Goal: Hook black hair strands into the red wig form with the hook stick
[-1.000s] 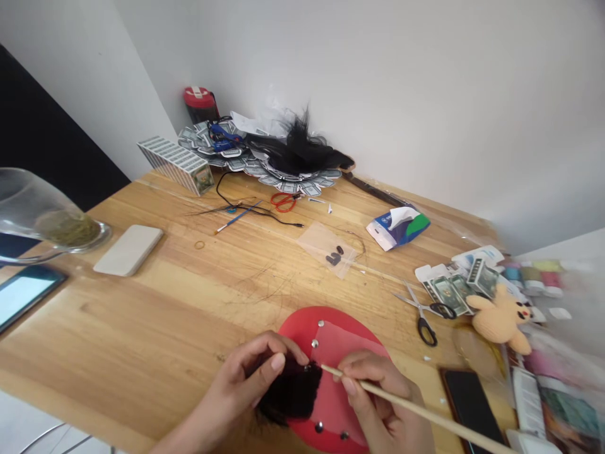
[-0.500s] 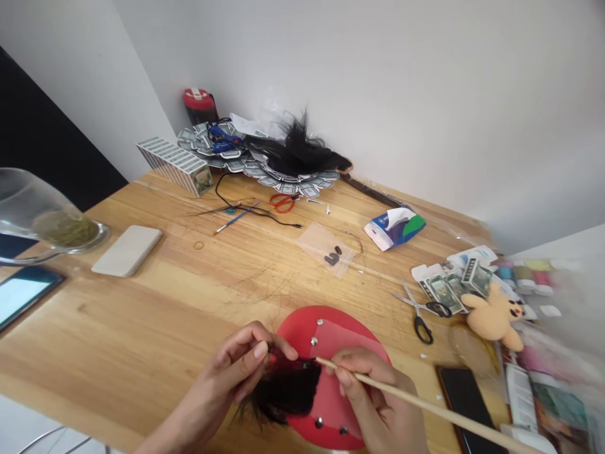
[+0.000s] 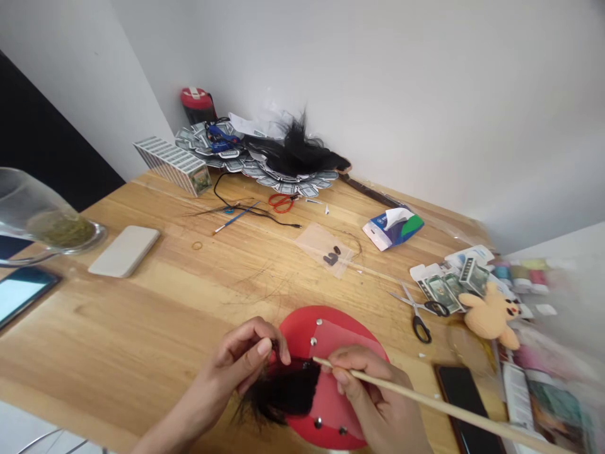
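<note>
A round red pad (image 3: 302, 321) lies at the table's near edge, with a pale mesh patch (image 3: 343, 353) fastened over it by several silver pins (image 3: 318, 422). Dark hair (image 3: 288, 391) covers the patch's left part and trails off the pad. My right hand (image 3: 378, 391) grips a long thin wooden stick (image 3: 406, 389), its tip at the hair's upper edge. My left hand (image 3: 250, 356) is pinched closed on a small dark tuft of hair, just left of the stick's tip.
Scissors (image 3: 418, 312), a plush toy (image 3: 491, 315) and a black phone (image 3: 466, 407) lie to the right. A tissue pack (image 3: 394, 228) and a clear bag with dark pieces (image 3: 326, 249) are farther back. At left are a white power bank (image 3: 125, 251) and a glass pitcher (image 3: 57, 221).
My left hand's forefinger has curled and drawn back slightly left from the stick's tip. The stick and my right hand have barely shifted.
</note>
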